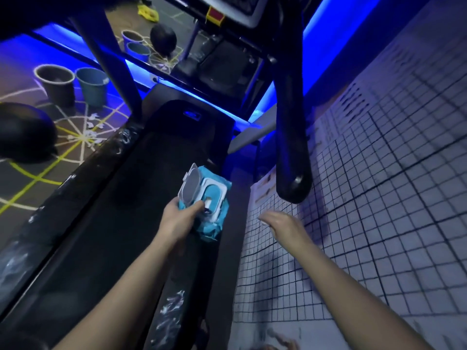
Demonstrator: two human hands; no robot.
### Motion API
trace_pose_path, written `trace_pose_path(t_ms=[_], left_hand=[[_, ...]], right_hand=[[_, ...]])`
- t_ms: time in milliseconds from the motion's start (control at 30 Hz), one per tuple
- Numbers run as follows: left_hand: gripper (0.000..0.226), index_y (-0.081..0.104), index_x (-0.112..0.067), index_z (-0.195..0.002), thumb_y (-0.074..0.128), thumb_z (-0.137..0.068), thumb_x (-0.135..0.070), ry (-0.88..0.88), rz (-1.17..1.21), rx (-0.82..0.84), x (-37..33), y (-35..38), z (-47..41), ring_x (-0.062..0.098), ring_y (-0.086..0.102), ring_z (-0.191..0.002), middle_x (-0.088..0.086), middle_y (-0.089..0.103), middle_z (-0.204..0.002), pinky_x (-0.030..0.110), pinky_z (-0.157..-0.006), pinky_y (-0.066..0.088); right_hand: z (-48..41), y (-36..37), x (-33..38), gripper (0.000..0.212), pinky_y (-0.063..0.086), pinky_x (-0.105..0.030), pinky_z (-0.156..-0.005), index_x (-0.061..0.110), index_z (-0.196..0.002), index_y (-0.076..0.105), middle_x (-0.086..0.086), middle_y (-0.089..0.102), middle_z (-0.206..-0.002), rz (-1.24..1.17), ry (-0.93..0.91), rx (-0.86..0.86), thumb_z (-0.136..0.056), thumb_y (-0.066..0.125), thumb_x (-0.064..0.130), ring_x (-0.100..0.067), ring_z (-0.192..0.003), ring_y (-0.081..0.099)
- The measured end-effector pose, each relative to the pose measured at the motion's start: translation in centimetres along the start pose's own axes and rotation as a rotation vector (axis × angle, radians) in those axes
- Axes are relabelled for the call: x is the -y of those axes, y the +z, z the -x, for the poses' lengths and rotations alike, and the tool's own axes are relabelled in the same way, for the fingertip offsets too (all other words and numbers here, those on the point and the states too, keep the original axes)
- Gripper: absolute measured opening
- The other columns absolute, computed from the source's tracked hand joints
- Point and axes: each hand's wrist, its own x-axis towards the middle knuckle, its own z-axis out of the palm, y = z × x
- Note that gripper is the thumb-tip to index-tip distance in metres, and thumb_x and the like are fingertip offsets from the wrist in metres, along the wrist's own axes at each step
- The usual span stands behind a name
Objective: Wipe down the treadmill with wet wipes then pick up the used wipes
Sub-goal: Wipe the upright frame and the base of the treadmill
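Wipes pack [209, 198] sits in the left hand [180, 218], grip closed round its near end, lid flipped up, above the treadmill [121, 223] belt's right edge. Right hand [283, 222] hovers open, empty. Step looks like drawing a first wipe; next, pinch one from the opening. Pack's long axis runs away, toward the console

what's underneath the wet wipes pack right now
The wipes pack, lid flipped open, is gripped by the left hand over the treadmill's black belt. Its underside is hidden.
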Motion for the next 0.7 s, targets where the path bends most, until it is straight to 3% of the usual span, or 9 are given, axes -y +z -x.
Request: trace_pose_path(t_ms=[133, 233, 333, 400, 500, 567, 700], left_hand=[[0.029, 0.068, 0.002, -0.119, 0.073, -0.091, -0.003, 0.031, -0.035, 0.029, -0.2, 1.6, 0.9, 0.002, 0.068, -0.054, 0.007, 0.072, -0.086, 0.017, -0.047, 0.049], [0.025, 0.068, 0.003, -0.117, 0.071, -0.092, 0.000, 0.046, -0.039, 0.031, -0.6, 3.2, 1.5, 0.003, 0.067, -0.051, 0.006, 0.071, -0.080, 0.017, -0.046, 0.049], [0.022, 0.069, 0.000, -0.114, 0.070, -0.092, 0.001, 0.050, -0.036, 0.031, -1.0, 4.3, 1.7, 0.009, 0.070, -0.055, 0.005, 0.074, -0.076, 0.020, -0.048, 0.052], [0.017, 0.069, -0.001, -0.109, 0.068, -0.092, 0.002, 0.049, -0.021, 0.017, -1.1, 4.6, 1.6, 0.009, 0.070, -0.054, 0.006, 0.074, -0.076, 0.019, -0.047, 0.052], [0.017, 0.070, 0.002, -0.108, 0.068, -0.091, 0.002, 0.063, 0.005, 0.009, -1.7, 4.3, 1.8, 0.014, 0.072, -0.060, 0.010, 0.076, -0.080, 0.023, -0.051, 0.054], [0.016, 0.071, 0.001, -0.107, 0.069, -0.091, 0.001, 0.080, 0.011, 0.016, -1.5, 3.2, 1.7, 0.015, 0.074, -0.066, 0.012, 0.077, -0.086, 0.024, -0.054, 0.056], [0.048, 0.070, 0.001, -0.118, 0.079, -0.074, -0.017, 0.039, 0.018, 0.048, -0.6, -0.7, 1.2, 0.034, 0.077, -0.096, 0.017, 0.079, -0.104, 0.049, -0.089, 0.063]], right_hand=[[1.0, -1.8, 0.0, 0.052, 0.060, -0.036, -0.087, 0.009, -0.116, 0.075, -0.005, 0.074, -0.114, -0.113, -0.063, -0.235, -0.071, 0.077, -0.018, -0.022, -0.102, 0.071], [0.1, -5.0, -1.8, 0.048, 0.052, -0.027, -0.098, 0.008, -0.118, 0.074, -0.005, 0.072, -0.118, -0.252, 0.098, -0.461, -0.078, 0.066, -0.018, -0.019, -0.108, 0.068], [-0.3, -7.1, -2.8, 0.040, 0.046, -0.009, -0.093, 0.010, -0.116, 0.075, 0.001, 0.071, -0.116, -0.351, 0.205, -0.596, -0.086, 0.060, -0.013, -0.008, -0.104, 0.065], [-0.4, -7.2, -2.4, 0.038, 0.044, -0.005, -0.089, 0.011, -0.115, 0.075, 0.005, 0.071, -0.115, -0.404, 0.218, -0.620, -0.087, 0.060, -0.011, 0.000, -0.101, 0.062], [-0.7, -6.1, -0.3, 0.040, 0.048, -0.009, -0.086, 0.014, -0.115, 0.075, 0.011, 0.070, -0.112, -0.508, 0.204, -0.614, -0.087, 0.062, -0.012, 0.011, -0.100, 0.061], [-0.5, -5.2, 2.1, 0.036, 0.046, -0.005, -0.077, 0.018, -0.119, 0.073, 0.012, 0.072, -0.110, -0.611, 0.268, -0.593, -0.090, 0.067, -0.001, 0.014, -0.089, 0.062], [1.7, -3.0, 9.2, 0.017, 0.043, -0.007, -0.065, 0.029, -0.110, 0.067, 0.021, 0.070, -0.097, -0.879, 0.492, -0.559, -0.095, 0.070, 0.023, 0.005, -0.080, 0.064]])
